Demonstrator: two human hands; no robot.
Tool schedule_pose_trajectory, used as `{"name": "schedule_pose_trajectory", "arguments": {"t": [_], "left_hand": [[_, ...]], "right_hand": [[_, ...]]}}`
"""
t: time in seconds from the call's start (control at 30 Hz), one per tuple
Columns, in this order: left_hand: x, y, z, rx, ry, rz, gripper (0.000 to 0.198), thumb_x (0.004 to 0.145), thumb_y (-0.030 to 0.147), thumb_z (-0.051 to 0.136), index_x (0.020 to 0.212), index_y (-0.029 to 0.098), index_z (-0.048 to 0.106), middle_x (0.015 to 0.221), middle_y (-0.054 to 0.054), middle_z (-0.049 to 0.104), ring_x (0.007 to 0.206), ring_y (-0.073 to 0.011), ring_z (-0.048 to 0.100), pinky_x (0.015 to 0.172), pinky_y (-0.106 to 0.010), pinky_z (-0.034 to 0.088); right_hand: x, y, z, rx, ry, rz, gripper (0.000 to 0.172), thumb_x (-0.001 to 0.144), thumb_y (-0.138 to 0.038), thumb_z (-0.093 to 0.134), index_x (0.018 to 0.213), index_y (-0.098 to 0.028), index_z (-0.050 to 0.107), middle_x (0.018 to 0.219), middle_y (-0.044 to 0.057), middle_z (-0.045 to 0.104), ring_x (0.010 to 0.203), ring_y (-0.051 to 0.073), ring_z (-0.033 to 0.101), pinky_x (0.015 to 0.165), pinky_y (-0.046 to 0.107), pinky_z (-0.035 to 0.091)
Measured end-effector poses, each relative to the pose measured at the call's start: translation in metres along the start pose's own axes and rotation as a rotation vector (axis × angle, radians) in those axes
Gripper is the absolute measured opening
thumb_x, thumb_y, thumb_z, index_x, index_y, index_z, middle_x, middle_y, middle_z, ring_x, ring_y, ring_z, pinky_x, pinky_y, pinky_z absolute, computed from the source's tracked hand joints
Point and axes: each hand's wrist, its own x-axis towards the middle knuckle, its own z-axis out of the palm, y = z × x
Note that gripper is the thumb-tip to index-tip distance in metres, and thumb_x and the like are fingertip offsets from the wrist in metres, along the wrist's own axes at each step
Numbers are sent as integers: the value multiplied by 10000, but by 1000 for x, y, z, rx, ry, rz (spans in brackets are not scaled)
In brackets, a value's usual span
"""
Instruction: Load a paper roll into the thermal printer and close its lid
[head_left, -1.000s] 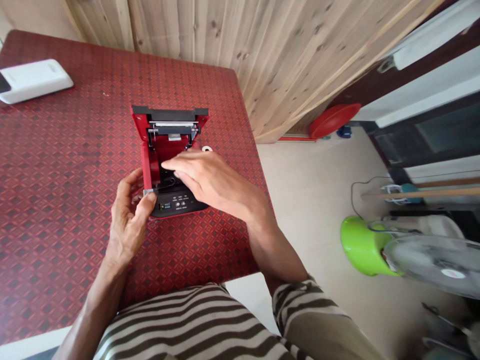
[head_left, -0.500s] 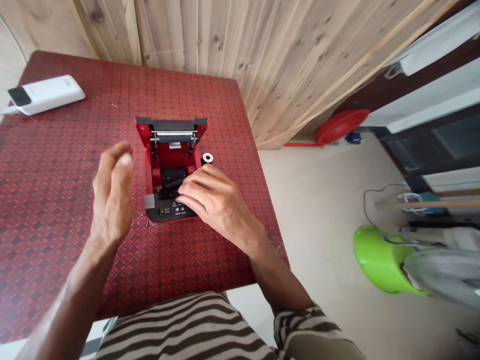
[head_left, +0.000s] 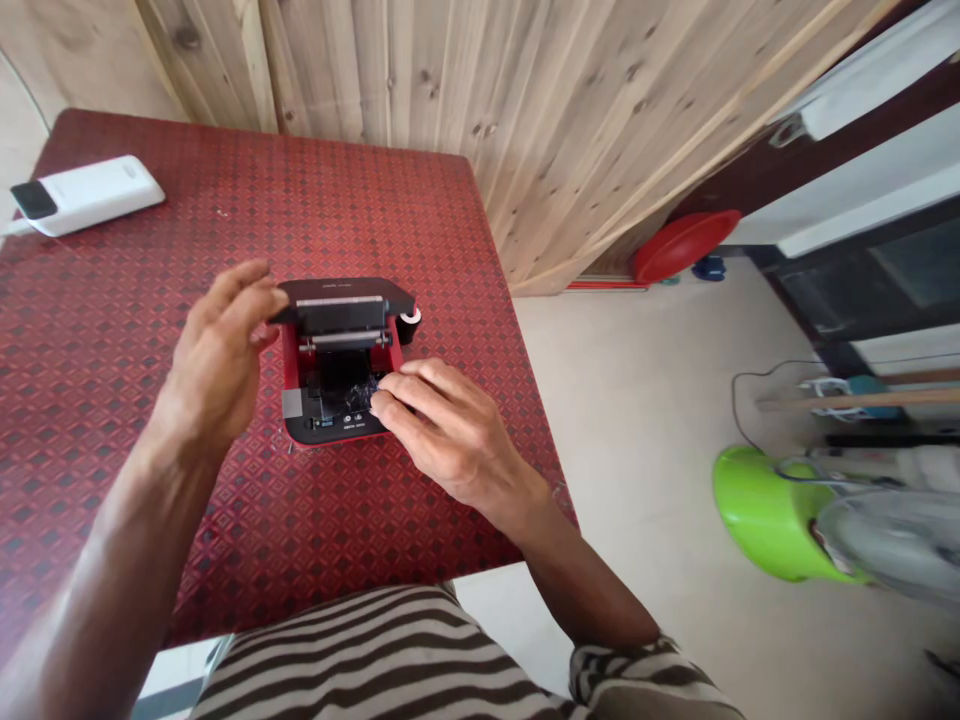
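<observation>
Centrally, the head view's machine: a small red and black box-shaped plastic device (head_left: 300,430) sits on the red, diamond-patterned tabletop (head_left: 90,350); take it as the middle of a clock face, with 12 at the top of the view.
Lid: the black, flat lid (head_left: 341,289) leans partly open on the 12 o'clock side, a dark roller (head_left: 346,342) showing beneath it.
Film: a sheet of glossy, crinkled black film (head_left: 345,375) lies in the red-walled compartment and spreads onto the control panel toward 6 o'clock.
Left hand: at 9 o'clock, the left hand (head_left: 221,350) has its fingers partly curled by the lid's near-left corner; whether they grip it or only touch it, I cannot tell.
Right hand: at 4 o'clock, the right hand (head_left: 457,435) brings thumb and forefinger together on the film's right edge, the other fingers bent alongside.
Patch: a grey square patch (head_left: 292,403) marks the device's 8 o'clock corner.
Roll: a small black roll with a white core (head_left: 409,324) stands just beside the device at 2 o'clock.
White block: a white, rounded oblong block with a black end (head_left: 97,195) lies well apart at 10 o'clock.
Floor: a bright green plastic tub (head_left: 765,510) is off between 3 and 4 o'clock.
</observation>
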Motion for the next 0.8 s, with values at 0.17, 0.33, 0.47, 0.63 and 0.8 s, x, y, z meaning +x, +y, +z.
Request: {"name": "schedule_pose_trajectory", "arguments": {"t": [0.17,0.33,0.47,0.63,0.8], "left_hand": [[-45,-19,-6,-144,-62,-157,661,794,401,879,1395,211,683,1496,-130,717,1496,-373,602,1273,-568,475],[-53,-23,-3,-138,-103,-127,607,846,444,850,1388,204,724,1430,-132,755,1413,-365,673,1239,-548,521],[-53,-27,-4,-95,-91,-95,623,872,456,845,1442,239,719,1417,-112,769,1318,-345,731,1150,-527,599],[-52,-31,-3,-68,-67,-77,591,899,439,814,1455,262,724,1417,-95,777,1265,-339,754,1129,-535,617],[-68,-33,-8,-100,-29,-127,568,918,515,826,1423,265,751,1376,-98,791,1306,-338,740,1189,-535,572]], "right_hand": [[0,-6,4,-24,86,1,252,1093,-59,580,1040,-199,783,1104,88,836,1027,225,734,939,393,652],[0,-9,8,85,87,152,204,1091,-94,614,1056,-220,770,1418,121,799,1363,257,727,1139,482,624],[0,-12,7,122,68,175,196,1082,-59,608,1077,-179,763,1352,138,831,1341,253,766,1145,436,643],[1,-15,7,180,32,225,231,1082,-42,590,1145,-190,756,1394,129,818,1380,246,751,1178,453,634],[-10,-19,13,244,166,244,226,1078,-83,629,1233,-212,730,1373,128,822,1349,252,762,1146,475,650]]}}
